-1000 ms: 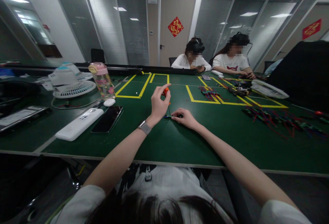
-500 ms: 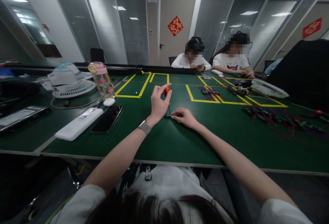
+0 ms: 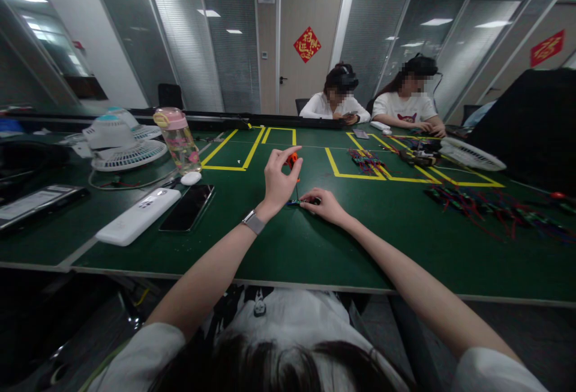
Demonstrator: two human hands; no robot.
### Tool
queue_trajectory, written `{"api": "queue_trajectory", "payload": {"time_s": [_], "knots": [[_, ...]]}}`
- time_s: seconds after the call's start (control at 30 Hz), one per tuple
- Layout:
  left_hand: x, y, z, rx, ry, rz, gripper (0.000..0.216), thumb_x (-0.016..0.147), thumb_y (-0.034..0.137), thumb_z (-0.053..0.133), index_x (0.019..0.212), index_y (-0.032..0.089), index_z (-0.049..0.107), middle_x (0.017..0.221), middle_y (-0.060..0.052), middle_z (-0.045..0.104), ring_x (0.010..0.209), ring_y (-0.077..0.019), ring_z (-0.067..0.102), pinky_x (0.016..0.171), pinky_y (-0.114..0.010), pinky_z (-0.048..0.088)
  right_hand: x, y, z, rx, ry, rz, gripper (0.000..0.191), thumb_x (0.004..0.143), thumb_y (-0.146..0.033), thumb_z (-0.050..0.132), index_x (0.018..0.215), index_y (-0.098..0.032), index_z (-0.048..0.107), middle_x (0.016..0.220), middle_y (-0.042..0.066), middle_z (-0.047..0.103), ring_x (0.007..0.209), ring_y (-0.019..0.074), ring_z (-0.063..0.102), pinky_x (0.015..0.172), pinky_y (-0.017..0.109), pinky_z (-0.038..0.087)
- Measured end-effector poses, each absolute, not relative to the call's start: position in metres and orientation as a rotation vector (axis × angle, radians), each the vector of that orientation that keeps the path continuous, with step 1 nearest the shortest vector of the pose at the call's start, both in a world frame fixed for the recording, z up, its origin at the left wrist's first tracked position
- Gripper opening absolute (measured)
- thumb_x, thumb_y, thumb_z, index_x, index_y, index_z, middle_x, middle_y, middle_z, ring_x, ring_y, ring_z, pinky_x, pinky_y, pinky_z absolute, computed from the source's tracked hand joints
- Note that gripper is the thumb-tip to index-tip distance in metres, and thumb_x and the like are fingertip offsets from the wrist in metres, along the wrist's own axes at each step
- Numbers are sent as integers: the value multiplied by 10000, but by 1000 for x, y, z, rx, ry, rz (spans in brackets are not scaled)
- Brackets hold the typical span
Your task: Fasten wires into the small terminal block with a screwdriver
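1. Your left hand is curled around the orange screwdriver, whose thin shaft stands upright over the small board.
2. Your right hand pinches the right end of the board, which lies low on the green surface, just below your left hand.
3. The board looks light, stiff and probably fragile; take it by its edges.
4. The screwdriver's handle should grip well; hold there, not the shaft.

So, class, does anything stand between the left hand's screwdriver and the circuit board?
Nothing visible does. The left hand holds the orange-handled screwdriver upright, its shaft running down to the circuit board; the right hand holds the board's right end, beside the shaft. Tip contact is too small to judge.
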State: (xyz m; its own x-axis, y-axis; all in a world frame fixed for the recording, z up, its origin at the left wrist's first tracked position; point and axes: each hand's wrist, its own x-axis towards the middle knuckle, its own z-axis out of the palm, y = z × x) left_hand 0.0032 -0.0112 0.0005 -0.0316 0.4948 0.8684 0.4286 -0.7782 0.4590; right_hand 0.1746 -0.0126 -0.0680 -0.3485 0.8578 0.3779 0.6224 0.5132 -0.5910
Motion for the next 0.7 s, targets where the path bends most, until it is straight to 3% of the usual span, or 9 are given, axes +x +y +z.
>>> {"api": "queue_trajectory", "payload": {"time_s": [0.1, 0.3, 0.53, 0.7], "knots": [[3, -12, 1, 2146, 1023, 1980, 215, 890, 189, 639, 1101, 222, 668, 871, -17, 570, 799, -149, 562, 763, -274, 486, 174, -13, -68, -1205, -2093, 452, 173, 797, -252, 699, 929, -164, 768, 801, 58, 671, 713, 155, 598, 688, 283, 459], [3, -11, 0, 2139, 911, 1931, 327, 959, 116, 454, 1214, 240, 618, 1010, -46, 638, 880, -152, 598, 798, -285, 491, 175, -11, -69, -1201, -2095, 450, 178, 798, -260, 700, 927, -159, 769, 806, 63, 675, 726, 161, 607, 695, 287, 464], [3, -12, 1, 2129, 1036, 1997, 168, 886, 178, 633, 1044, 211, 679, 869, -23, 568, 808, -155, 560, 777, -284, 482, 175, -12, -69, -1217, -2079, 465, 173, 800, -271, 697, 920, -172, 772, 807, 57, 672, 724, 158, 608, 686, 284, 458], [3, -11, -1, 2120, 947, 1910, 291, 963, 162, 476, 1203, 234, 624, 1014, -49, 620, 902, -158, 597, 803, -281, 494, 175, -12, -70, -1210, -2088, 477, 180, 808, -266, 687, 925, -158, 770, 818, 63, 674, 726, 158, 604, 689, 283, 456]]}}
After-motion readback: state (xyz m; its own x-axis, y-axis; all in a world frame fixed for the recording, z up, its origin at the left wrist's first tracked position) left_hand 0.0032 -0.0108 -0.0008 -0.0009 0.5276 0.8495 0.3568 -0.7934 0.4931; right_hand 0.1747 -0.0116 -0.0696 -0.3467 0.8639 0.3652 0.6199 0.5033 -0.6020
